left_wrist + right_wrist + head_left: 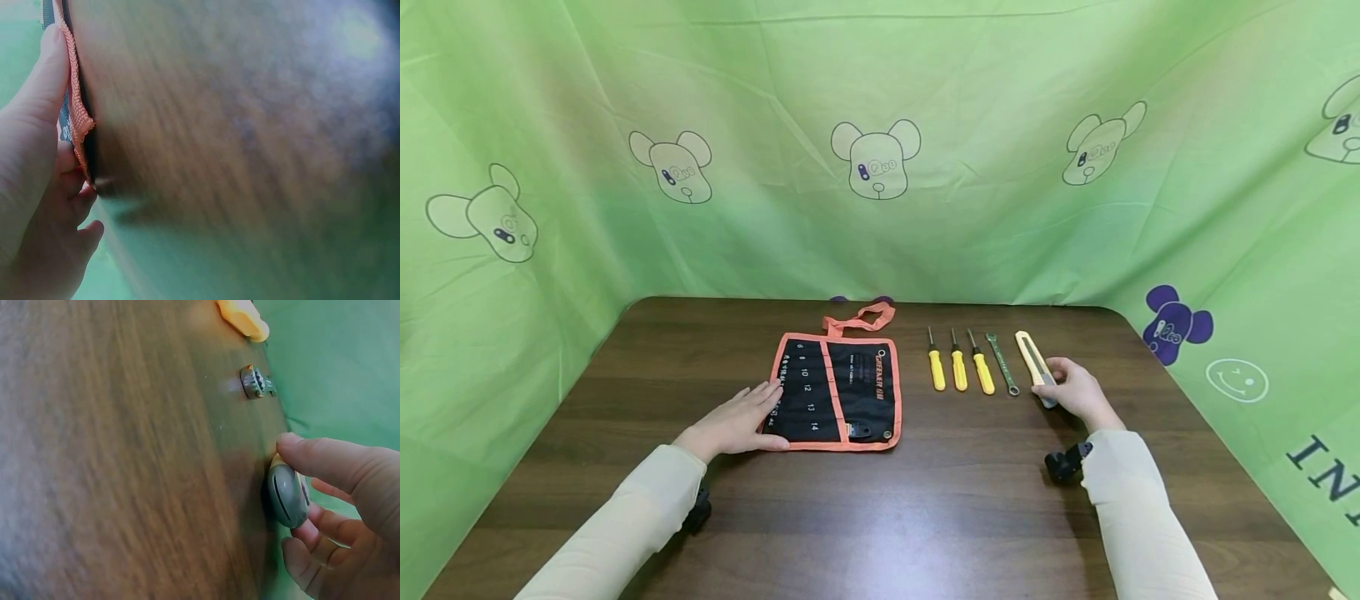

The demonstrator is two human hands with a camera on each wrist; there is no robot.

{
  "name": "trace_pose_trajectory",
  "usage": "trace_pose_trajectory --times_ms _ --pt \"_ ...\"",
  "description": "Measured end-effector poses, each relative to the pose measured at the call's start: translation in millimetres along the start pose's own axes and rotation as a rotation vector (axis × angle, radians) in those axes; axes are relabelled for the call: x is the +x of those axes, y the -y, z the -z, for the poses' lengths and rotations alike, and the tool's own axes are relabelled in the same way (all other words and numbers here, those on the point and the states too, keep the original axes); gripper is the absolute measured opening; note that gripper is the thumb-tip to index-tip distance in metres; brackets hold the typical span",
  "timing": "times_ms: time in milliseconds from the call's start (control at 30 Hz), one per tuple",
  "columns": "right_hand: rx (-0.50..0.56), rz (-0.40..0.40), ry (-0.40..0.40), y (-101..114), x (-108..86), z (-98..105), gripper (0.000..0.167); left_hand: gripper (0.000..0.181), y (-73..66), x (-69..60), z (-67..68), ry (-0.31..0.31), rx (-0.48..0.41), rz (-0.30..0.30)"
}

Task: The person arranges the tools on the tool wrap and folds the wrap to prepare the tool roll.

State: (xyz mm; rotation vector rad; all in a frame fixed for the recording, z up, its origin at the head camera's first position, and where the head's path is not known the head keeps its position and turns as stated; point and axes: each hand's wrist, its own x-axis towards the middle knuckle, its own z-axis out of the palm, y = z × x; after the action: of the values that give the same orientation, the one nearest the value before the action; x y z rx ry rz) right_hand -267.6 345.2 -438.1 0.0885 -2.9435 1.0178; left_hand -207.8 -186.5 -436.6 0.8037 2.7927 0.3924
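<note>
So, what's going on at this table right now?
A person is handling tools on a brown table. Their left fingers rest on the near left corner of a black, orange-trimmed pouch that lies flat. Their right fingers pinch the near end of a yellow utility knife. Between pouch and knife, three yellow-handled screwdrivers and a wrench lie in a row, untouched.

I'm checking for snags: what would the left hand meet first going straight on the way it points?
Most likely the black pouch: the left hand lies over its orange-trimmed left edge and points across it.
</note>
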Motion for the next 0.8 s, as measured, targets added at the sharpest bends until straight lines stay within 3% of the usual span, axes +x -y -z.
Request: trace_pose_trajectory --times_ms 533,800 --pt "0.062 -0.079 0.085 1.8 -2.7 0.6 0.052 0.093 -0.1 -0.1 0.4 0.006 0.006 0.002" --pt "0.128 -0.11 0.073 3.8 -4.8 3.0 0.052 0.093 1.8 1.2 -0.9 0.01 0.005 0.008"
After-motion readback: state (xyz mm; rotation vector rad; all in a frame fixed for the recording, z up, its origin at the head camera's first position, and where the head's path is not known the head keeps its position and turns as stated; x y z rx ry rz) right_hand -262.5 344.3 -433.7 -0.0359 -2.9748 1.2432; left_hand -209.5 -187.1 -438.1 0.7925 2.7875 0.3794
